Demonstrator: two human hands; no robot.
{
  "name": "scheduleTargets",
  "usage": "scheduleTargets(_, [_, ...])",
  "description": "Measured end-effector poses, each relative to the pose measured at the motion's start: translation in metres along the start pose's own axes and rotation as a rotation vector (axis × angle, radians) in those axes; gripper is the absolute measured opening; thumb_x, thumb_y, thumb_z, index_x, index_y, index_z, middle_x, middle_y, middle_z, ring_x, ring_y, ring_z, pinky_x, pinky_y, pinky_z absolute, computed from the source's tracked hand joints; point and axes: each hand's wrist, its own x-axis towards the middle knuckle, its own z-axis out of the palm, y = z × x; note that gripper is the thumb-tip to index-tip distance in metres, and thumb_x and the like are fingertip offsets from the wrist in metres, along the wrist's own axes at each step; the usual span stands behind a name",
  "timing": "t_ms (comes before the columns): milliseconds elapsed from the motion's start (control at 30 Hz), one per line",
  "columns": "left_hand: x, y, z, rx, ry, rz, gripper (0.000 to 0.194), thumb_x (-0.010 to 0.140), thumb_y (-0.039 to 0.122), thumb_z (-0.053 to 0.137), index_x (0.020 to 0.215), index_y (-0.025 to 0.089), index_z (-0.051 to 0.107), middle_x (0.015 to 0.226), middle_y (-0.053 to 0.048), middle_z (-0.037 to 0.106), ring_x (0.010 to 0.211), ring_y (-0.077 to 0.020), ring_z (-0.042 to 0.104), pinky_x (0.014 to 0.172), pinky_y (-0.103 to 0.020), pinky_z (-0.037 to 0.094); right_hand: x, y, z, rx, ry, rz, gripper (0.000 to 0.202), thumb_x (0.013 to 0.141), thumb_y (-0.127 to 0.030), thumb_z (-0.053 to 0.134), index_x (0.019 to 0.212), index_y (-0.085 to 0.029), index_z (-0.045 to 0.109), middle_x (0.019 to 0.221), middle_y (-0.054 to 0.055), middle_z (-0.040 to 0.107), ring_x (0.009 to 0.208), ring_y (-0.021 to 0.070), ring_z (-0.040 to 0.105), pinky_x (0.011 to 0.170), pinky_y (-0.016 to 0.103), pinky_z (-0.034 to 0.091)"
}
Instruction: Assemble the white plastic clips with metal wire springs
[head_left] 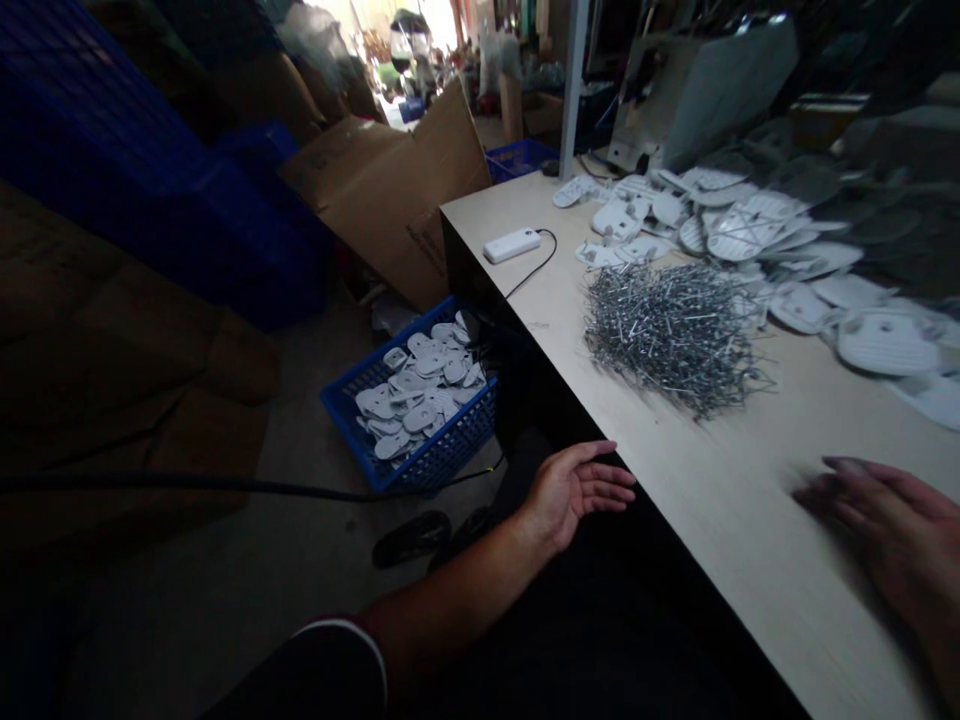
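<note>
My left hand [574, 490] is held palm up at the near edge of the table [697, 460], fingers stretched out and nothing on the palm. Over the tabletop at the right, my right hand [885, 510] is smeared by motion; its fingers point left and I cannot make out whether they hold anything. Ahead of both hands lies a heap of thin metal pins or wires [675, 330]. Behind and right of that heap spreads a pile of white oval plastic pieces [757, 225], some with ridged surfaces.
A blue plastic basket [352, 440] of similar white pieces stands on the floor left of the table. A white power bank [511, 245] with a cable lies on the table's far left. Behind the basket leans an open cardboard box [397, 190]. A dark cable [247, 487] crosses the left side.
</note>
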Motion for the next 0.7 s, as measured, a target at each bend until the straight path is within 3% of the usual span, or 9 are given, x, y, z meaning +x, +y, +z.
scheduleTargets(100, [-0.005,-0.004,-0.002,0.059,-0.005,0.031,0.047,0.093,0.037,0.065,0.128,0.006,0.070,0.088,-0.014,0.081,0.072,-0.0218,0.078,0.066,-0.029,0.061,0.009,-0.007,0.005,-0.005,-0.051,0.077,0.052,0.045,-0.040,0.097,0.089,-0.017,0.079,0.082,0.009,0.075,0.071,0.0214,0.073,0.063,0.025,0.065])
scheduleTargets(167, [-0.008,-0.006,-0.005,0.103,-0.005,0.034,0.048,0.092,0.038,0.067,0.128,0.007,0.069,0.087,-0.014,0.080,0.072,-0.0215,0.078,0.066,-0.028,0.061,0.016,-0.011,0.008,-0.064,-0.103,0.036,0.057,0.050,-0.047,0.098,0.093,-0.017,0.078,0.082,0.009,0.075,0.071,0.0222,0.073,0.063,0.028,0.066])
scheduleTargets(300, [-0.013,-0.005,-0.014,0.180,0.011,0.031,0.051,0.090,0.038,0.071,0.129,0.006,0.068,0.088,-0.014,0.080,0.071,-0.0208,0.077,0.066,-0.028,0.060,0.030,-0.015,0.016,-0.273,-0.210,-0.250,0.060,0.065,-0.061,0.091,0.105,-0.018,0.077,0.088,0.008,0.076,0.075,0.0228,0.072,0.069,0.034,0.064])
scheduleTargets(400, [-0.015,-0.004,-0.021,0.226,0.044,0.032,0.054,0.088,0.039,0.073,0.130,0.006,0.068,0.088,-0.013,0.080,0.071,-0.0204,0.076,0.066,-0.028,0.059,0.039,-0.020,0.027,-0.468,-0.221,-0.495,0.054,0.076,-0.061,0.084,0.109,-0.020,0.077,0.091,0.008,0.076,0.083,0.0246,0.071,0.076,0.037,0.060])
scheduleTargets(467, [-0.015,-0.004,-0.025,0.251,0.061,0.034,0.056,0.087,0.040,0.074,0.131,0.006,0.067,0.088,-0.013,0.080,0.071,-0.0205,0.076,0.066,-0.028,0.059,0.047,-0.024,0.035,-0.483,-0.207,-0.539,0.051,0.077,-0.058,0.085,0.110,-0.020,0.077,0.092,0.008,0.076,0.083,0.0241,0.070,0.075,0.035,0.059])
scheduleTargets(567, [-0.017,-0.005,-0.028,0.274,0.078,0.033,0.058,0.085,0.041,0.076,0.130,0.007,0.067,0.086,-0.011,0.079,0.071,-0.0204,0.076,0.066,-0.028,0.059,0.060,-0.030,0.048,-0.275,-0.194,-0.301,0.047,0.075,-0.049,0.090,0.107,-0.018,0.076,0.091,0.007,0.074,0.074,0.0201,0.066,0.064,0.030,0.057])
scheduleTargets(633, [-0.017,-0.007,-0.030,0.287,0.081,0.024,0.059,0.085,0.042,0.077,0.131,0.007,0.067,0.086,-0.011,0.079,0.071,-0.0205,0.076,0.066,-0.029,0.059,0.067,-0.034,0.056,-0.133,-0.199,-0.112,0.037,0.079,-0.043,0.089,0.100,-0.017,0.074,0.088,0.008,0.073,0.067,0.0177,0.064,0.058,0.028,0.057])
scheduleTargets(700, [-0.017,-0.009,-0.031,0.302,0.077,0.013,0.060,0.085,0.044,0.077,0.132,0.008,0.067,0.086,-0.011,0.079,0.072,-0.0206,0.076,0.066,-0.029,0.058,0.072,-0.038,0.064,-0.076,-0.215,-0.027,0.026,0.086,-0.038,0.085,0.092,-0.016,0.072,0.084,0.009,0.072,0.062,0.0165,0.063,0.054,0.028,0.058])
